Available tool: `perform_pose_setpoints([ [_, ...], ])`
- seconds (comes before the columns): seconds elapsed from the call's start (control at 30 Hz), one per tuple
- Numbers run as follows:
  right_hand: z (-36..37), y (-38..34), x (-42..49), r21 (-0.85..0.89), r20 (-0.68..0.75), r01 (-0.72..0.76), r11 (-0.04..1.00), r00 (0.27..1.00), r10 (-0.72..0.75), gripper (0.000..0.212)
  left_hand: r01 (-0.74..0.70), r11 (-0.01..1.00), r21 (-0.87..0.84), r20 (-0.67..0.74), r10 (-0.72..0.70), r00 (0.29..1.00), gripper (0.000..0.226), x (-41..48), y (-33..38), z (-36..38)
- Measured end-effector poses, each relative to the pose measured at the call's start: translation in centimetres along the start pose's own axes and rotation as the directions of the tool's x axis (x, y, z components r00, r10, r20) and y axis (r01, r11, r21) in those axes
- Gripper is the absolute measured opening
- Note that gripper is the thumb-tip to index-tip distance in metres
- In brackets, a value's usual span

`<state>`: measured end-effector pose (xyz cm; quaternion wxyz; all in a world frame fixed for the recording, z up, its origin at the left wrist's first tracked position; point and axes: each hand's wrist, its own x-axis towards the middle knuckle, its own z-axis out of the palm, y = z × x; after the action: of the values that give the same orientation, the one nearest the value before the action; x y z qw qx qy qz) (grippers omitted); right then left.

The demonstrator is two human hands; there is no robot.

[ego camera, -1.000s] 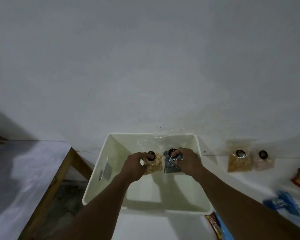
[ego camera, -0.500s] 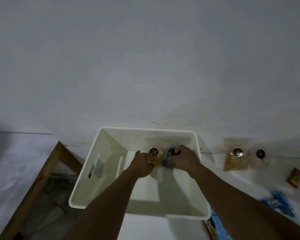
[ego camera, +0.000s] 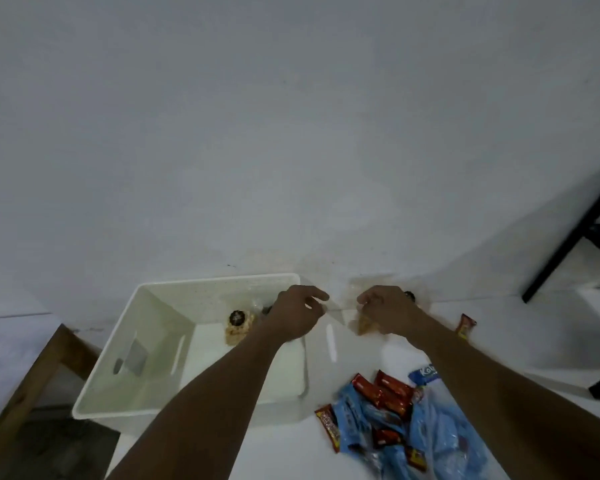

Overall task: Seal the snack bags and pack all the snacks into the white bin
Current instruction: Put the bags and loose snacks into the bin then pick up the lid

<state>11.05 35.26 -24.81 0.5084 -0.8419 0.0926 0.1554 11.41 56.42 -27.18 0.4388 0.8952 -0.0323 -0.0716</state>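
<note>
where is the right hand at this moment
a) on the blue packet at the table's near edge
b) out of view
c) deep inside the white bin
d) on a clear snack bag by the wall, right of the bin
d: the right hand rests on a clear snack bag standing by the wall, outside and to the right of the white bin; the blue packet lies untouched nearer the camera.

Smooth white plastic bin [ego camera: 160, 341], slightly glossy. Crinkly shiny blue plastic wrapper [ego camera: 440, 441]; glossy red foil-like packets [ego camera: 392, 393], probably. Matt white table [ego camera: 551, 341], bare wood edge [ego camera: 32, 386].
</note>
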Motion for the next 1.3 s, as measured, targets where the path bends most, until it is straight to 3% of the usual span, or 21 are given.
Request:
perform_pose_setpoints([
  [0.27, -9.3, 10.3, 5.2, -0.097, -0.024, -0.046, 0.994, 0.999, 0.044, 0.019, -0.033, 0.996, 0.082, 0.089, 0.025, 0.996, 0.028, 5.4, 1.6, 10.8],
  [0.47, -12.0, 15.5, 12.2, 0.030, 0.031, -0.008, 1.000, 1.000, 0.007, 0.024, 0.037, 0.980, 0.195, 0.108, -0.059, 0.992, 0.050, 10.1, -1.6, 16.6],
  [0.63, -11.5, 18.3, 18.1, 0.166, 0.117, -0.097, 0.981, 0.990, 0.078, 0.029, 0.071, 0.994, 0.085, 0.082, -0.078, 0.994, 0.062, 13.2, -3.2, 20.5],
  [0.73, -10.6, 19.5, 19.9, 0.159, 0.101, -0.073, 0.985, 0.993, 0.058, 0.026, 0.112, 0.990, 0.084, 0.022, -0.114, 0.993, 0.058, 14.1, -3.5, 21.6],
  [0.9, -9.7, 20.2, 18.4, 0.180, 0.072, -0.072, 0.981, 0.996, 0.060, 0.015, 0.161, 0.982, 0.097, 0.045, -0.166, 0.985, 0.058, 13.4, -3.1, 20.9],
  [1.0, -10.0, 18.8, 16.2, 0.215, 0.072, -0.047, 0.975, 0.997, 0.033, 0.021, 0.164, 0.981, 0.101, 0.062, -0.171, 0.983, 0.057, 11.6, -2.0, 18.9],
  [1.3, -7.3, 5.1, 8.6, 0.163, -0.041, 0.193, 0.968, 0.981, -0.188, 0.015, 0.033, 0.996, 0.086, -0.088, -0.025, 0.996, 0.055, 5.2, 1.9, 5.1],
])
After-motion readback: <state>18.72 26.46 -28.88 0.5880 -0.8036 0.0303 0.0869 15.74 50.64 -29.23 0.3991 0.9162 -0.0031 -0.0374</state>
